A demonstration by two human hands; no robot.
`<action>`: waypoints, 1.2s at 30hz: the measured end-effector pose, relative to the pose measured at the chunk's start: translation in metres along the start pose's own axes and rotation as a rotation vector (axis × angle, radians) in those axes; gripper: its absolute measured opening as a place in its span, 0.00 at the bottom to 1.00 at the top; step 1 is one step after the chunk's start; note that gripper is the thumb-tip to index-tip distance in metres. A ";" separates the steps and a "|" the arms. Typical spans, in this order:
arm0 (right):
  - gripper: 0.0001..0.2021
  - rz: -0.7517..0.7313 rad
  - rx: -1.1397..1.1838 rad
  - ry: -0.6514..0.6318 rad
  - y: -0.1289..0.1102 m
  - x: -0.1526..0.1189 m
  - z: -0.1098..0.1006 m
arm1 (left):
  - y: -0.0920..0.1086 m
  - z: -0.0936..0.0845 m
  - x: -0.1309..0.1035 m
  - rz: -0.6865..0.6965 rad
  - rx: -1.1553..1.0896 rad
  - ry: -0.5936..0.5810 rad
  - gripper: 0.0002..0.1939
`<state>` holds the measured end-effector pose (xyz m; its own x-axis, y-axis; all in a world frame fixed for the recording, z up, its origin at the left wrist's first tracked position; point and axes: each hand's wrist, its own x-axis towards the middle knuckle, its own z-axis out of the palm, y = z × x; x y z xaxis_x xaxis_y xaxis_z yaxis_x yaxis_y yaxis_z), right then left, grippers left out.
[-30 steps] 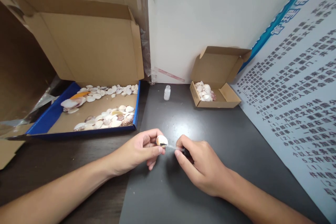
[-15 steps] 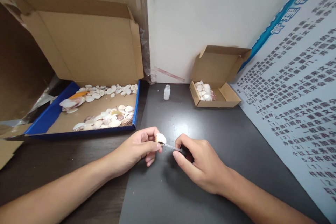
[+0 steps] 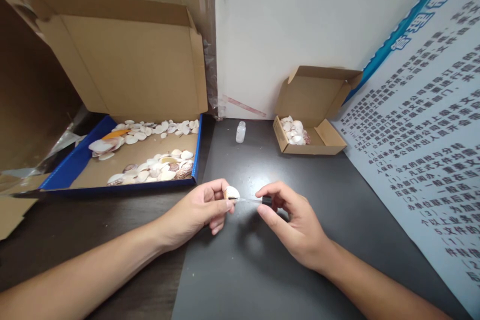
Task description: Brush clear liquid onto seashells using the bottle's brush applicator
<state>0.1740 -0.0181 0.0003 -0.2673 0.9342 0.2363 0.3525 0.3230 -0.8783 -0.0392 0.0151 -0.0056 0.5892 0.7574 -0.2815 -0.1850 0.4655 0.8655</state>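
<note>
Mailer box (image 3: 315,149) at 3 o'clock was matt cardboard, grey tabletop (image 3: 225,275) at 6 looked smooth, kinda glossy, brush cap (image 3: 267,201) plasticky.

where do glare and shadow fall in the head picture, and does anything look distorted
Head view: bright glare on the grey surface; head view: soft shadow on it beside the right hand; head view: the poster looks slanted and stretched.
</note>
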 end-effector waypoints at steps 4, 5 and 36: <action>0.04 -0.073 -0.109 0.099 0.000 0.000 0.001 | -0.001 -0.001 0.001 0.011 0.027 -0.023 0.13; 0.04 -0.082 -0.122 0.113 0.000 0.000 0.001 | -0.001 -0.001 0.001 0.014 0.027 -0.025 0.13; 0.04 -0.218 -0.107 0.074 -0.003 -0.001 -0.001 | 0.000 -0.001 0.000 0.007 0.032 -0.024 0.13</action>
<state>0.1740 -0.0199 0.0029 -0.2822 0.8480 0.4487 0.3874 0.5286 -0.7553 -0.0399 0.0159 -0.0064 0.6064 0.7494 -0.2660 -0.1640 0.4452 0.8803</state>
